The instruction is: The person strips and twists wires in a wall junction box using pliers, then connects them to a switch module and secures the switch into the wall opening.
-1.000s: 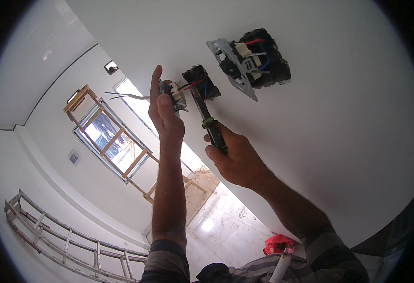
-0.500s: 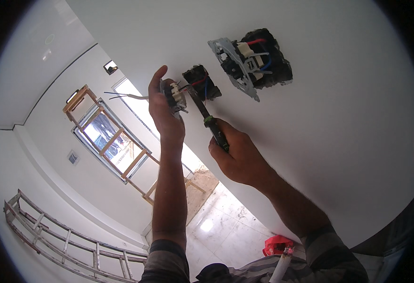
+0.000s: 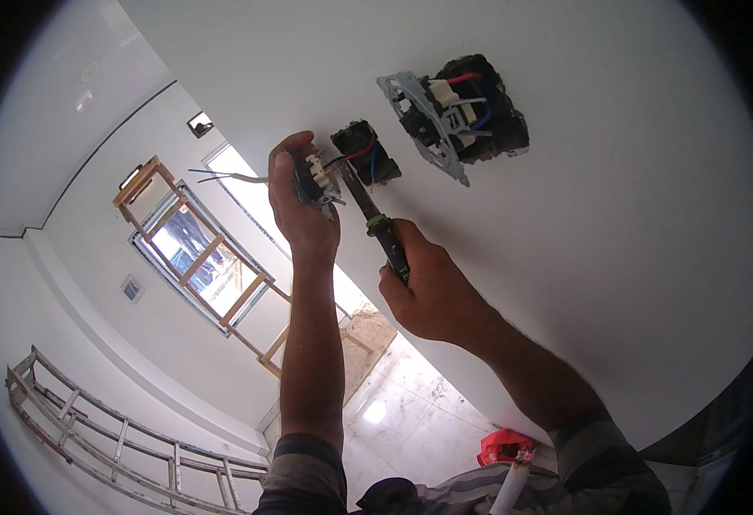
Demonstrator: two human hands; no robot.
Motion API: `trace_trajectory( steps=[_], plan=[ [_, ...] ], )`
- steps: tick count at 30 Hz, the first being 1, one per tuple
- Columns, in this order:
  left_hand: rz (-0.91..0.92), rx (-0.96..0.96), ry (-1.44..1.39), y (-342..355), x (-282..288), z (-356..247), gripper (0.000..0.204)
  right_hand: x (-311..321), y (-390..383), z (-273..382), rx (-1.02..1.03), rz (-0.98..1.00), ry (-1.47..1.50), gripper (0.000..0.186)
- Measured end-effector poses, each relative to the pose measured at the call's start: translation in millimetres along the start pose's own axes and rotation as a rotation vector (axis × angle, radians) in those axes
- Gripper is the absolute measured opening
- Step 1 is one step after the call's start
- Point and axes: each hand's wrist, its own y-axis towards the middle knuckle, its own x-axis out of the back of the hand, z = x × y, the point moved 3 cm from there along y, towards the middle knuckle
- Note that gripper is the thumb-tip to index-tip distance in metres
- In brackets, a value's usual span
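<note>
A socket mechanism (image 3: pixel 316 178) with a pale terminal block is gripped in my left hand (image 3: pixel 302 215). Red and black wires join it to a rough dark opening (image 3: pixel 368 150) in the white wall, where a blue wire also shows. My right hand (image 3: pixel 428 287) is closed round the black-and-green handle of a screwdriver-like tool (image 3: pixel 364 199), whose metal end is at the wires beside the mechanism. A grey cable (image 3: pixel 244 177) with stripped-back cores sticks out left of my left hand. Higher on the right, a second mechanism (image 3: pixel 432 120) with a metal frame hangs tilted from a larger opening.
White wall (image 3: pixel 617 240) surrounds the openings. Beyond its edge, a wooden ladder (image 3: pixel 230 305) leans across a window (image 3: pixel 179 236); a metal ladder (image 3: pixel 119 451) lies along the lower left. Below are floor tiles (image 3: pixel 394 390), a red bag (image 3: pixel 501 445) and a white tube (image 3: pixel 507 489).
My left fingertips have bent down and inward round the mechanism, which sits slightly lower. The tool in my right hand has shifted a little, its end staying at the wires.
</note>
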Motion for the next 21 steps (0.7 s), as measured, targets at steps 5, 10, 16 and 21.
trace_trajectory(
  steps=[5,10,16,21],
  plan=[
    [0.047,-0.007,0.022,0.3,0.6,0.7,0.045,-1.4,0.5,-3.5,0.0,0.006,-0.022,0.044],
    [0.074,0.015,0.062,-0.8,0.9,-0.6,0.047,-0.9,0.7,-1.2,-0.013,0.035,-0.029,0.042],
    [0.059,0.02,0.143,-0.5,-1.6,-2.9,0.048,0.8,1.4,1.7,-0.021,0.07,-0.043,0.042],
    [0.075,-0.002,0.178,1.2,-0.6,-0.9,0.05,-3.9,2.9,-5.6,-0.025,0.06,-0.032,0.045]
  ],
)
